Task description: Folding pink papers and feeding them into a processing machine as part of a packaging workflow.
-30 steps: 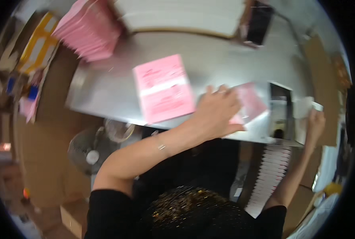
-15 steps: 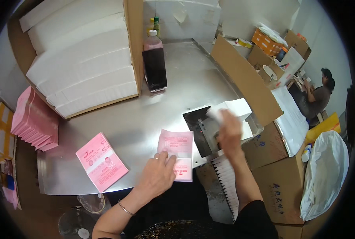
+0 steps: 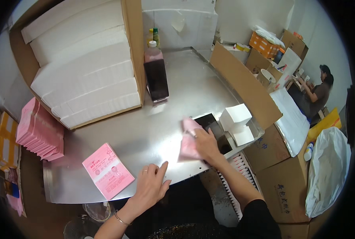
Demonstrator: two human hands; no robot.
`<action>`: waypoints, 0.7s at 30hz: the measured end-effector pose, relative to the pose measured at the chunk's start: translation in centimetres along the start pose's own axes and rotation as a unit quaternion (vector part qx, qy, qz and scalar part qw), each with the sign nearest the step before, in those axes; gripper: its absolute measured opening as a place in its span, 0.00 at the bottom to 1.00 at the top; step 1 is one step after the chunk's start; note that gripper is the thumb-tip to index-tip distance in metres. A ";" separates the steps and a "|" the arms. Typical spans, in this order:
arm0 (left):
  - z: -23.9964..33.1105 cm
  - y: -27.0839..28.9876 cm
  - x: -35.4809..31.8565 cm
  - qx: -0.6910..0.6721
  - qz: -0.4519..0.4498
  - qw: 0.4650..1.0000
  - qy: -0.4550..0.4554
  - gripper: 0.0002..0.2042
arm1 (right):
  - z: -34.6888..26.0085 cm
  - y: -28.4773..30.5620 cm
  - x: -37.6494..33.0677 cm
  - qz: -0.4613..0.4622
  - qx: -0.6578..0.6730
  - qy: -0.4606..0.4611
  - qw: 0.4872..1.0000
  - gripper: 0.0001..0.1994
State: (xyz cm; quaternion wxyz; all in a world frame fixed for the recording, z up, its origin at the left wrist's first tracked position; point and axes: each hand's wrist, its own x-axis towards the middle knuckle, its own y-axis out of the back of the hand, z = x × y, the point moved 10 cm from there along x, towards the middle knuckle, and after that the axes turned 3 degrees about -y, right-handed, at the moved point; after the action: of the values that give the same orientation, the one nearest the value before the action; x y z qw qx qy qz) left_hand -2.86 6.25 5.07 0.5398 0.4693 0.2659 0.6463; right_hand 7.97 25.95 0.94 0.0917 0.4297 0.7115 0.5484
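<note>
My right hand [image 3: 208,146] has its fingers over a pink printed sleeve [image 3: 188,149], blurred by motion, beside a black opening [image 3: 204,120] in the steel table. The far end of the sleeve is bunched up, and my palm hides part of it. At the table's front edge, my left hand [image 3: 151,184] hangs with its fingers apart, holding nothing. A stack of flat pink printed sleeves [image 3: 108,171] with a white band lies to its left. White folded tissue blocks [image 3: 236,119] stand just right of the opening.
An open carton [image 3: 135,59] of white tissue bundles fills the back left, with pink packets [image 3: 40,129] beside it. A dark phone [image 3: 156,79] leans on a bottle. Cardboard boxes [image 3: 275,191] crowd the right, where another person [image 3: 320,91] sits farther back.
My right hand has come left from the white tissue blocks onto the pink sleeve. The sleeve has shifted right and away. My left hand has let go of it and opened.
</note>
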 end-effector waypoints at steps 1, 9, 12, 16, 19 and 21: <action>0.3 0.2 -0.3 -0.002 -0.003 1.000 0.001 0.29 | 2.0 0.5 -0.2 -0.006 0.079 -0.076 0.994 0.11; 1.2 0.5 0.2 -0.111 0.001 0.994 -0.015 0.22 | 2.0 0.1 -1.0 -0.010 0.034 -0.084 0.996 0.12; 0.8 1.9 -0.9 -0.088 0.026 0.995 -0.031 0.21 | 2.9 0.3 -1.6 -0.151 -0.086 -0.115 0.978 0.13; -4.3 8.7 -5.1 0.120 0.127 0.979 0.104 0.19 | 1.5 12.0 -3.2 0.138 -0.037 -0.040 0.989 0.11; -6.2 12.6 -6.0 0.266 0.151 0.923 0.232 0.18 | 0.7 15.8 -1.0 0.292 -0.236 0.018 0.927 0.08; -9.5 10.3 -8.0 0.273 0.096 0.925 0.248 0.15 | 6.3 13.0 -0.7 0.218 -0.256 -0.054 0.940 0.12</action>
State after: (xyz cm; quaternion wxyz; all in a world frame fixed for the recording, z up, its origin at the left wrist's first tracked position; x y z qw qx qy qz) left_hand -16.15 -2.64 7.30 0.2432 0.4465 0.5112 0.6930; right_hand 18.86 30.25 9.42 0.1148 0.5651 0.4304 0.6945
